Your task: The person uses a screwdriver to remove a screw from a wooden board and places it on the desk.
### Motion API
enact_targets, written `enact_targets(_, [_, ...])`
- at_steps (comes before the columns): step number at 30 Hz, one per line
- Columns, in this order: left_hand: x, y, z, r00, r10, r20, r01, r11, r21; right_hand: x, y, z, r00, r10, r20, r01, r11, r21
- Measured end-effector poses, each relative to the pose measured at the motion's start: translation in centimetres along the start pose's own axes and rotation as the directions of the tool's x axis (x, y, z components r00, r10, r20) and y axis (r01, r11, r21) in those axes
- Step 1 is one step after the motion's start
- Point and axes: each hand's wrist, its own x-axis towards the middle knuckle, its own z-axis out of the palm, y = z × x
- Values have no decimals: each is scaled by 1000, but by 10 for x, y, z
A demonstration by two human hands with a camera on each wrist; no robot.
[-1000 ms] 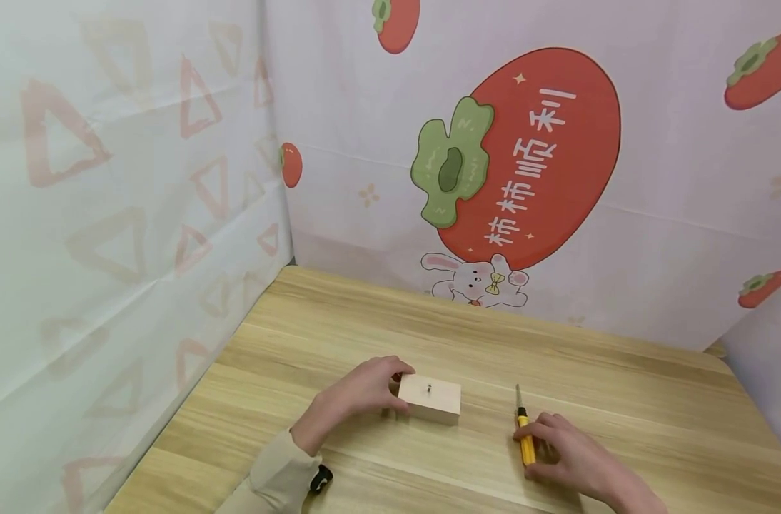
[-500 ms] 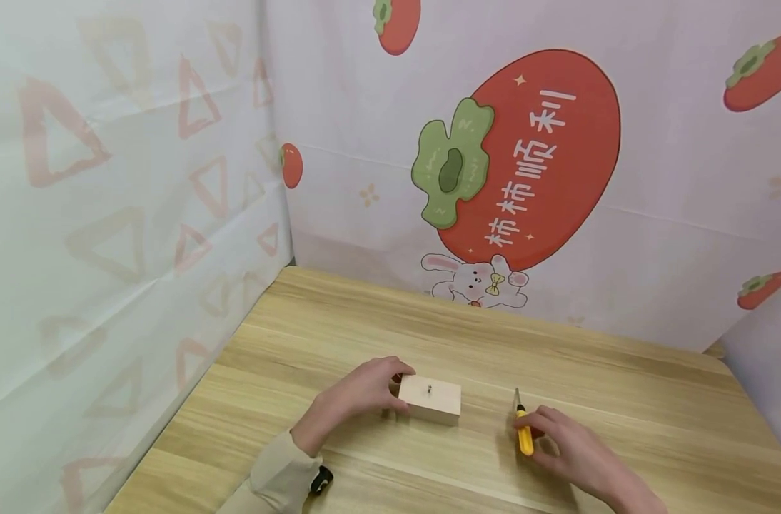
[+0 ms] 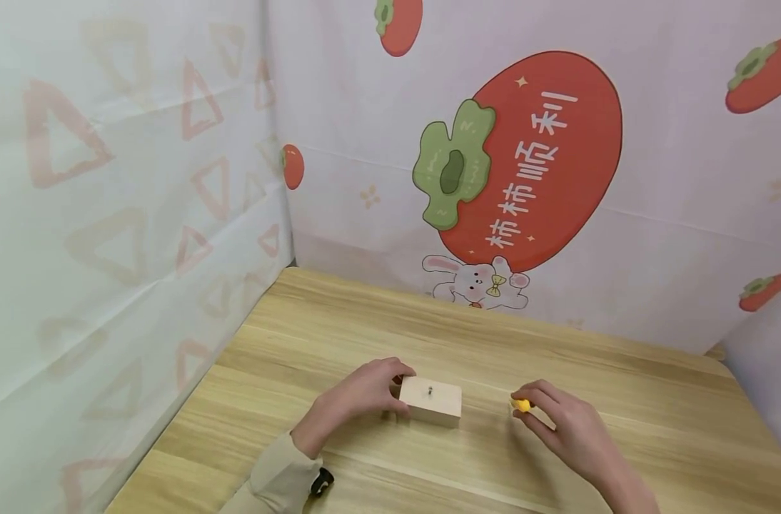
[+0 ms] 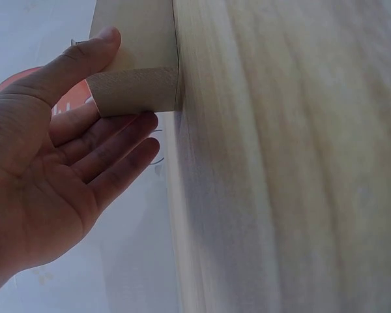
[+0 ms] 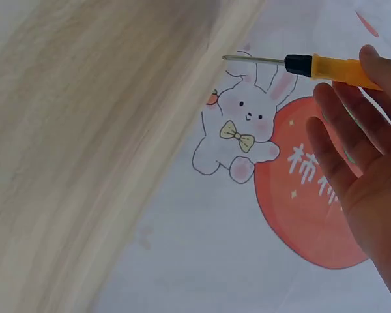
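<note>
A pale wooden block (image 3: 432,401) lies flat on the table, a small screw (image 3: 430,390) standing up from its top face. My left hand (image 3: 368,389) holds the block's left end between thumb and fingers; the left wrist view shows the thumb on one side of the block (image 4: 135,91) and the fingers on the other. To the right of the block, my right hand (image 3: 570,428) pinches a yellow-handled screwdriver (image 5: 332,68) above the table. Its shaft points down at the tabletop, so the head view shows mostly the handle's end.
The wood-grain table (image 3: 339,314) runs back to a printed cloth (image 3: 365,235) with persimmons and a rabbit. Another cloth (image 3: 127,235) with triangles hangs along the left side. A black band (image 3: 322,482) sits at the left sleeve.
The right hand has raised the screwdriver from lying along the table to upright, moving slightly away from me. The left hand and block stay in place.
</note>
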Motion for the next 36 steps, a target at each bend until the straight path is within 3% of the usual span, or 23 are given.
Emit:
enact_targets(6, [1, 0, -1, 1000, -16, 16, 16, 1000, -2, 15, -4, 0, 994, -22, -108, 26, 999, 32])
enact_targets(13, [0, 2, -2, 1000, -23, 20, 23, 999, -24, 37, -15, -1, 988, 4, -154, 7, 998, 70])
enact_targets(23, [1, 1, -1, 999, -31, 21, 32, 999, -33, 68, -24, 7, 943, -99, -317, 150, 978, 142])
enact_targets(36, [4, 1, 2, 999, -28, 16, 29, 999, -21, 96, -39, 21, 928, -105, -357, 183, 964, 191])
